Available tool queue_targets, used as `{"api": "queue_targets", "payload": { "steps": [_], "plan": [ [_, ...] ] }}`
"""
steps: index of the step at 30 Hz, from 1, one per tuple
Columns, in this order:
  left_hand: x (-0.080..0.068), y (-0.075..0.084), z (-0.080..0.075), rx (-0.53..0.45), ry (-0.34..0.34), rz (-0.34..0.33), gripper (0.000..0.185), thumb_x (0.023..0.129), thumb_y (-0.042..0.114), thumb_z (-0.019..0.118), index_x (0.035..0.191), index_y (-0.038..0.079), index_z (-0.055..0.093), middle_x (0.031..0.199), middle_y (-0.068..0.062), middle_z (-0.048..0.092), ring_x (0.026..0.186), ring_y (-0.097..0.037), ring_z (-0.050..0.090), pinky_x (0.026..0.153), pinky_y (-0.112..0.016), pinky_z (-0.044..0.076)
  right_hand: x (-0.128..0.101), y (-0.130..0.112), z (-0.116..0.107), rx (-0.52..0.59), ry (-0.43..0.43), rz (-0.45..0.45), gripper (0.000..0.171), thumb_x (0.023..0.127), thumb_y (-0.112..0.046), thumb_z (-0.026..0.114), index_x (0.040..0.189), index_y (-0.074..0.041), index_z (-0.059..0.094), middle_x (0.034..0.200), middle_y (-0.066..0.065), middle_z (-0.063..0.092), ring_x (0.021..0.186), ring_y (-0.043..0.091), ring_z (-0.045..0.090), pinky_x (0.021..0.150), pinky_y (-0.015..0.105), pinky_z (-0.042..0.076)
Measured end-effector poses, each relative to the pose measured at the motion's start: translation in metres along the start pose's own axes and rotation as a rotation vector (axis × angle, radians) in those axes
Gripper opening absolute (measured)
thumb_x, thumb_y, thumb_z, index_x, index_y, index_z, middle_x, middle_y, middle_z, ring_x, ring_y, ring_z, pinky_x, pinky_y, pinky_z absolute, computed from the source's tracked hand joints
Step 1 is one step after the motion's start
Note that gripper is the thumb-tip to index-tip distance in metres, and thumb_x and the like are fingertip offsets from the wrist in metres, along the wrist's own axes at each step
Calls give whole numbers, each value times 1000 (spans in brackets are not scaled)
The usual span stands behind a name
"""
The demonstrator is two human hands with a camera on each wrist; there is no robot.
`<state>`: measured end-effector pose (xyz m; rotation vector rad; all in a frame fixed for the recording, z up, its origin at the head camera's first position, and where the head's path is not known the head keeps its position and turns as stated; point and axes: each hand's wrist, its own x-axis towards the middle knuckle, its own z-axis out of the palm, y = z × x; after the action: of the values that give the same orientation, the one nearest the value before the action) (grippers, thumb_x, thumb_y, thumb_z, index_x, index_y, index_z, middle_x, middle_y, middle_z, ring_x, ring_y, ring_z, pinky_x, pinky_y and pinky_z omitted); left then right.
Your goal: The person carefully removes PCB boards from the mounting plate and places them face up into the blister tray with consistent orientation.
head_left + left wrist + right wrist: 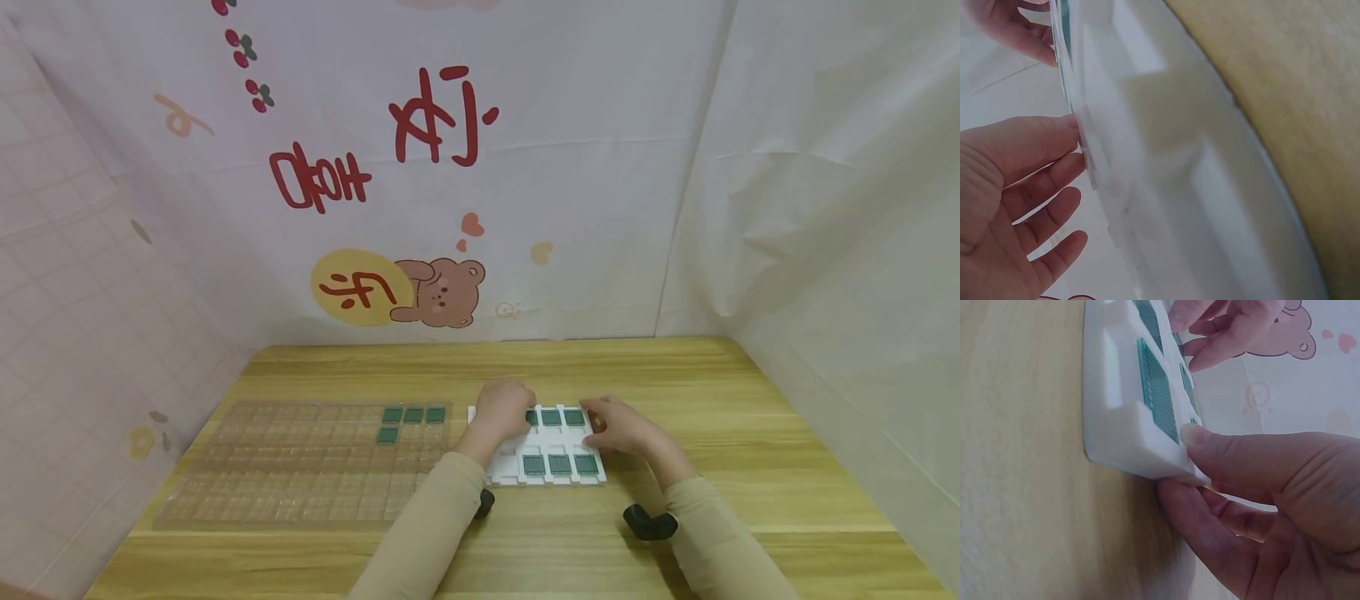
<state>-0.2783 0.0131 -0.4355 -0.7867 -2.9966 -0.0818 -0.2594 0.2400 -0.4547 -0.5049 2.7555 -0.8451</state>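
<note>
Head view showed the white tray (501, 475) lying long axis left-right between my hands, left hand (504, 412) flat, fingers relaxed, on its left end, right hand (622, 427) pinching its right edge, thumb over green boards (559, 464).

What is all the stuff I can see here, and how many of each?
White tray: one, on the wooden table, under both hands.
Green squares in the white tray: at least five show, one more partly behind the left hand; two rows.
Clear tray: one, see-through, many small pockets, left of the white tray.
Green squares in the clear tray: four, near its far right corner.
Table: one, light wood.
Backdrop sheet: pale, with red writing and a brown bear.
Black wrist straps: two, one on each wrist.
Left hand: rests on the white tray's left part.
Right hand: pinches the white tray's right edge.
</note>
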Motion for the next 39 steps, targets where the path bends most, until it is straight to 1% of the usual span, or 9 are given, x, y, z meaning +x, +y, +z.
{"api": "queue_targets", "payload": {
  "steps": [9,17,24,30,34,39],
  "plan": [
    [1,0,3,-25,14,-5,19,76,16,79,95,21,77,94,5,68,96,-19,59,86,-38,46,-1,-2,-1,13,2,0,66,82,-6,79,137,12,47,117,22,52,89,24,54,80,40,48],
    [2,0,5,-43,17,-16,13,76,15,79,86,21,76,88,6,66,93,-19,58,82,-37,46,0,2,2,1,9,5,67,82,-7,78,138,11,47,119,22,53,91,25,54,84,43,48],
    [4,-2,7,-81,3,-24,17,76,13,79,92,21,77,93,6,68,96,-20,60,85,-39,47,0,3,3,-2,9,13,66,82,-6,78,138,11,47,118,21,53,92,25,54,84,43,48],
    [6,-3,7,-96,-15,-34,21,75,12,79,94,22,78,96,7,71,97,-18,62,83,-39,48,-1,1,3,-4,13,15,66,82,-6,78,138,11,48,119,22,53,92,25,54,84,43,49],
    [8,-5,8,-111,-31,-37,22,74,12,79,94,22,78,96,8,71,96,-18,62,83,-39,48,-2,0,3,7,13,18,65,82,-6,78,138,11,48,120,22,52,92,25,54,83,41,49],
    [9,-7,7,-139,-35,-27,21,74,11,80,93,21,78,93,9,71,94,-17,63,81,-38,49,-2,0,2,-4,16,-6,67,81,-6,78,137,13,47,115,20,55,95,26,54,86,44,48]
  ]
}}
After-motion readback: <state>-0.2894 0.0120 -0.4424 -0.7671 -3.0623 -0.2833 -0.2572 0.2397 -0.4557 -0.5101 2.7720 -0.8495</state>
